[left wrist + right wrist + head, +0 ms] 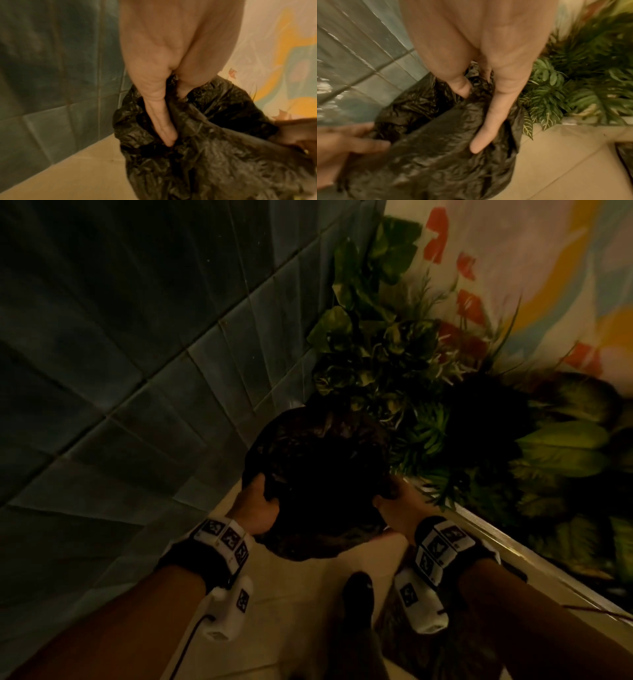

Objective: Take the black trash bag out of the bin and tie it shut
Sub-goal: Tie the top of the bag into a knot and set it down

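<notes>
Overhead, the head view shows the black trash bag (317, 474) as a dark round mass on the pale floor (308, 594), in the corner between the blue-grey tiled wall (102, 354) and a bank of green plants (428, 388), with the left hand (255, 505) on its left rim and the right hand (397, 505) on its right rim; the mouth is too dark there to see into, and I cannot tell whether a bin stands under the plastic. Both wrists carry white marker-tagged bands. The left wrist view gives what the head view hides: the left hand's fingers (163, 129) curl over a fold of crinkled plastic and grasp it, the bag's edge bunched under the palm, while the other hand shows only as a dark blur at the right border. The right wrist view shows the right hand (481, 94) grasping the opposite edge, one finger laid long down the outside and another tucked over the rim, with striped leaves just beside the bag and the left hand's fingers blurred at the lower left. A colourful patterned curtain (548, 268) hangs behind the plants.
</notes>
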`<state>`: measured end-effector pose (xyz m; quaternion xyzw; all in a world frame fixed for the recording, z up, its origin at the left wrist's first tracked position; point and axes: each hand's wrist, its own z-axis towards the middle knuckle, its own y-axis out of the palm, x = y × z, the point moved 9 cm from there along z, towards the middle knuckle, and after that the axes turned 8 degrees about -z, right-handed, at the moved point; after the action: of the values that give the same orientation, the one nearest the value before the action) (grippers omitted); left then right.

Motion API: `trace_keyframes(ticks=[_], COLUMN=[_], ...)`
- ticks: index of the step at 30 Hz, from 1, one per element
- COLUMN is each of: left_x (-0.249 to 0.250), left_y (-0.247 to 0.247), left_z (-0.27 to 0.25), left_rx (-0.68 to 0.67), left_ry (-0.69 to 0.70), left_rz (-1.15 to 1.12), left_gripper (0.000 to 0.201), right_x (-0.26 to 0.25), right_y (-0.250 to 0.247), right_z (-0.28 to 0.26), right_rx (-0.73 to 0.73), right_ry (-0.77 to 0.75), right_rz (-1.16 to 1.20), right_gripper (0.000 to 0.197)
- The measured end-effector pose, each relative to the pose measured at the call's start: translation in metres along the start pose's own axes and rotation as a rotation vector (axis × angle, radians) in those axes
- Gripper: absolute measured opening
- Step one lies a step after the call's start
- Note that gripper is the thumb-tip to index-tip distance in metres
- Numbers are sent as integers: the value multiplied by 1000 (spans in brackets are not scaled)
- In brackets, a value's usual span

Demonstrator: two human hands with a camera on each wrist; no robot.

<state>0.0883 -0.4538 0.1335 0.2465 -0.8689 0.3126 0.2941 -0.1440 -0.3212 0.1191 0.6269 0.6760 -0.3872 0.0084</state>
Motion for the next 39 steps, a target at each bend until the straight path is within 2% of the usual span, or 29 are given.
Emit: trace_keyframes(ticks=[2, 3, 5, 8, 10, 13, 15, 20, 23, 25, 27, 31, 33, 35, 36, 39], left_x=[19, 27, 35, 42, 49, 60, 59, 49, 37, 36, 31, 21, 22, 23, 24, 29], left_y=[-6, -10, -16, -24, -30, -41, -44, -39, -37, -42, -38, -44, -51, -56, -58, -55], left_z=[19, 30, 54, 95, 114, 142, 164, 207, 221, 229, 237, 248, 255, 259, 261, 263], left_rx=[6, 15, 49, 140, 194, 269, 282, 250, 243, 270, 231, 248, 262, 273, 275, 272], left_ry=[19, 22, -10, -63, -75, -42, -40, -71, -66, -45, -38, -34, -7, -15, -11, 21], left_rz=[73, 92, 111, 167, 164, 159, 170, 125, 92, 102, 67, 101, 203, 242, 247, 282], left_gripper=[62, 63, 64, 65, 64, 57, 55, 62, 60, 57, 56, 57, 54, 54, 54, 57], right_x=[-8, -16, -28, -43, -61, -77, -76, -74, -67, -65, -59, -53, -54, -59, -63, -61], right_y=[-4, -6, -6, -6, 0, 7, 13, 33, 51, 56, 61, 84, 91, 102, 108, 116], right_z=[13, 18, 42, 91, 108, 129, 151, 193, 194, 195, 200, 204, 203, 200, 199, 200], right_rx=[-50, -80, -130, -143, -185, -273, -280, -271, -322, -305, -274, -267, -263, -324, -359, -342], right_ry=[13, 6, 21, -21, -43, 16, 48, 67, 160, 201, 228, 227, 210, 219, 215, 223], right_rz=[-51, -58, -20, -3, 2, 207, 247, 343, 465, 545, 567, 643, 663, 744, 793, 927], right_gripper=[31, 31, 46, 45, 57, 62, 66, 60, 61, 59, 59, 57, 52, 47, 47, 53])
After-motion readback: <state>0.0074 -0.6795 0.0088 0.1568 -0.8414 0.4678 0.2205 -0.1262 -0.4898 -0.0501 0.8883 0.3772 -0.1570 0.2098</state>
